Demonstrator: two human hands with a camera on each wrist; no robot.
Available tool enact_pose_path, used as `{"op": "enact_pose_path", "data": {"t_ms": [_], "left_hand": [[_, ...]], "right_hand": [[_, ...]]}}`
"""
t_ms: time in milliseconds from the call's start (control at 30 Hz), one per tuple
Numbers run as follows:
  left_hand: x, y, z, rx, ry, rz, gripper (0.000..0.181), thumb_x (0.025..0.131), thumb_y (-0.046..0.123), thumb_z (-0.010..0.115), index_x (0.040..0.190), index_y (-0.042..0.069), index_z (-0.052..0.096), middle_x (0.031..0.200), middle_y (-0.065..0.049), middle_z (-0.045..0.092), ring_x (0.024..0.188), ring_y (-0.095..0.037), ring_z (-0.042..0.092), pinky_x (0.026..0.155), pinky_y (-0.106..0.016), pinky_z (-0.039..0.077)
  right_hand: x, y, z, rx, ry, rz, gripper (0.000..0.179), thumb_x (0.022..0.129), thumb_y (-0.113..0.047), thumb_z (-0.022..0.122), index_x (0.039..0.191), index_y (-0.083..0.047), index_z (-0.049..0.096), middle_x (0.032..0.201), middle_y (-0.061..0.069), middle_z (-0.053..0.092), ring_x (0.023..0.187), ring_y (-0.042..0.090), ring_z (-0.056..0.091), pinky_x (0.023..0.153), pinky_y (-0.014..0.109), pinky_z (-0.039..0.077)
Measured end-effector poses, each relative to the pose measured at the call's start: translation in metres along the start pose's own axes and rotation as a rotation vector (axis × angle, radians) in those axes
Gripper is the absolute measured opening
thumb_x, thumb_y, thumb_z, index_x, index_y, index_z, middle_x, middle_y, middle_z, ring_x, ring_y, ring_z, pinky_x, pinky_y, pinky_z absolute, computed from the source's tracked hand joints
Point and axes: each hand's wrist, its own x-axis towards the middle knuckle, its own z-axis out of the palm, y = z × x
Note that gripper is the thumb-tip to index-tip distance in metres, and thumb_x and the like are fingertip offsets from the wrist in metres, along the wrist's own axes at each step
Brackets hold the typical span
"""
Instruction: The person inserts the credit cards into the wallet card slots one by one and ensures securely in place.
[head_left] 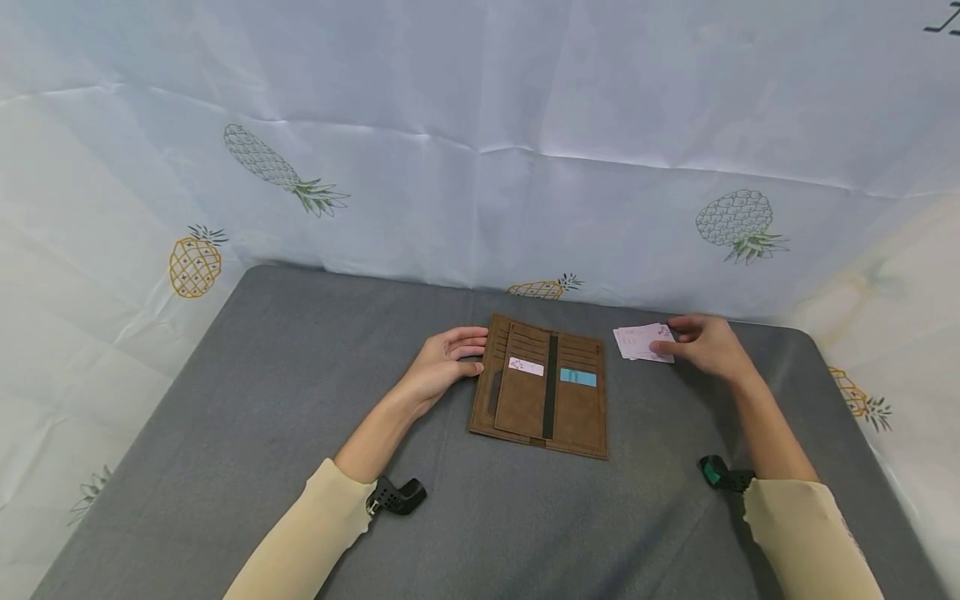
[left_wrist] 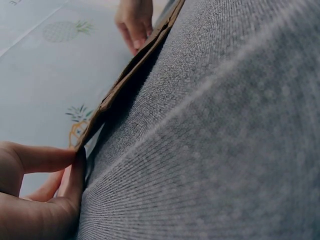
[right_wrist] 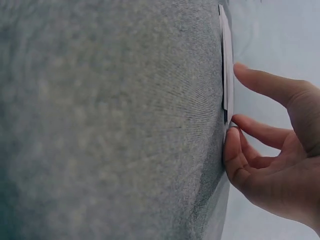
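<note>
A brown bifold wallet [head_left: 520, 404] lies spread on the grey table, a pink-white card [head_left: 526, 367] in a left slot and a blue card [head_left: 578, 377] in a right one. My left hand [head_left: 442, 368] pinches the wallet's left edge; in the left wrist view, that edge [left_wrist: 111, 97] is slightly raised. To the wallet's right is a small stack of pale pink cards [head_left: 632, 340], flat on the table. Over its right end is my right hand [head_left: 708, 343]. In the right wrist view, fingertips touch the stack's edge [right_wrist: 228, 70] and the thumb hovers close to the top card.
A grey cloth covers the table [head_left: 300, 433], which has rounded far corners. Behind and beside it hangs a pale curtain [head_left: 420, 200] with pineapple prints. Black wrist devices are worn on the left wrist [head_left: 397, 497] and right wrist [head_left: 723, 473].
</note>
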Motion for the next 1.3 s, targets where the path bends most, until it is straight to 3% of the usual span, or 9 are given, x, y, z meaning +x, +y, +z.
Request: {"op": "enact_pose_path", "data": {"t_ms": [333, 600, 900, 1167, 1300], "left_hand": [[-0.0009, 0.0004, -0.0018, -0.003, -0.002, 0.005, 0.062, 0.098, -0.015, 0.064, 0.156, 0.003, 0.054, 0.156, -0.019, 0.058, 0.145, -0.031, 0.057, 0.099, -0.021, 0.058], [-0.0019, 0.0006, -0.0015, 0.0, -0.008, 0.001, 0.062, 0.098, -0.014, 0.064, 0.157, 0.004, 0.053, 0.157, -0.019, 0.056, 0.147, -0.032, 0.056, 0.1, -0.022, 0.058], [-0.0016, 0.0, -0.0002, -0.002, -0.005, 0.0, 0.063, 0.098, -0.015, 0.064, 0.156, 0.004, 0.053, 0.157, -0.019, 0.057, 0.146, -0.033, 0.057, 0.1, -0.023, 0.058], [-0.0021, 0.0009, -0.0003, -0.003, -0.007, 0.007, 0.062, 0.098, -0.015, 0.064, 0.156, 0.003, 0.053, 0.156, -0.02, 0.057, 0.146, -0.033, 0.057, 0.099, -0.022, 0.058], [-0.0026, 0.002, -0.0001, -0.002, -0.015, 0.013, 0.062, 0.098, -0.014, 0.064, 0.157, 0.003, 0.053, 0.157, -0.021, 0.056, 0.146, -0.034, 0.056, 0.1, -0.023, 0.058]], "right_hand": [[-0.0002, -0.0012, 0.003, -0.03, -0.005, -0.001, 0.072, 0.097, -0.033, 0.083, 0.145, 0.013, 0.058, 0.139, 0.038, 0.063, 0.119, 0.046, 0.065, 0.078, 0.025, 0.05], [0.0019, 0.0, 0.0038, -0.019, 0.004, -0.022, 0.07, 0.096, -0.026, 0.083, 0.142, 0.017, 0.052, 0.134, 0.037, 0.061, 0.114, 0.042, 0.062, 0.078, 0.024, 0.049], [-0.0033, -0.0005, 0.0018, 0.012, 0.026, -0.046, 0.068, 0.095, -0.022, 0.084, 0.138, 0.016, 0.047, 0.124, 0.033, 0.059, 0.101, 0.029, 0.059, 0.069, 0.021, 0.05], [-0.0031, 0.0055, -0.001, 0.049, -0.006, -0.118, 0.047, 0.098, -0.016, 0.081, 0.127, 0.012, 0.055, 0.117, 0.028, 0.067, 0.084, 0.001, 0.06, 0.067, 0.02, 0.053], [-0.0057, 0.004, -0.0024, 0.082, -0.02, -0.098, 0.044, 0.101, -0.017, 0.077, 0.129, 0.01, 0.055, 0.114, 0.023, 0.07, 0.081, -0.002, 0.061, 0.068, 0.022, 0.054]]}}
